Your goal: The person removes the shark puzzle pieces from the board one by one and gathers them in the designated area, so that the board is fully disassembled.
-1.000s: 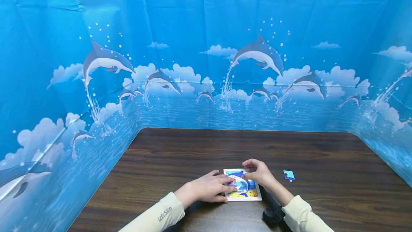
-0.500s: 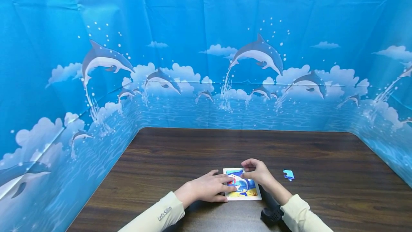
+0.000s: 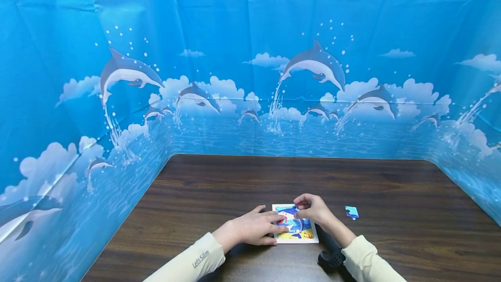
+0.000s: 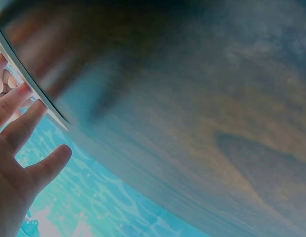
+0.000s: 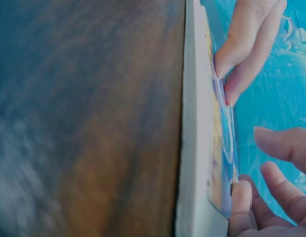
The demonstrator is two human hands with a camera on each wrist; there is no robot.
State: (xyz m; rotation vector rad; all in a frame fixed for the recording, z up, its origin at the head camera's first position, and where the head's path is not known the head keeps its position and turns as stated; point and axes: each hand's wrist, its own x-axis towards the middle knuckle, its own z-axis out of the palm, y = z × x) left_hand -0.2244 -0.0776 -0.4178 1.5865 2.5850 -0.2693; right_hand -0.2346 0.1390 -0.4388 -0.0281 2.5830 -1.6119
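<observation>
Left hand point(image 3: 256, 229): The puzzle's left side is pressed by straight, spread fingers; nothing is gripped.
Puzzle point(image 3: 298, 229): A pale-rimmed board printed with a sea scene is laid flat on the table point(image 3: 219, 186), partly covered by both hands. It is judged light and stiff, its thin pieces perhaps slick on the printed face and easily bent at the tabs. The board is best held by its rim, each piece by its edges.
Right hand point(image 3: 318, 213): The puzzle's upper right part is touched by curved fingers; whether a piece is pinched there cannot be told, since that corner is covered.
Black device point(image 3: 330, 259): Carried below the right wrist, it could be knocked against the board's near right corner.
Loose piece point(image 3: 352, 212): A blue tabbed piece is seen lying well apart on the table; its straight path to the puzzle is blocked by the right hand.
Backdrop point(image 3: 235, 34): The table is walled in by printed dolphins.
</observation>
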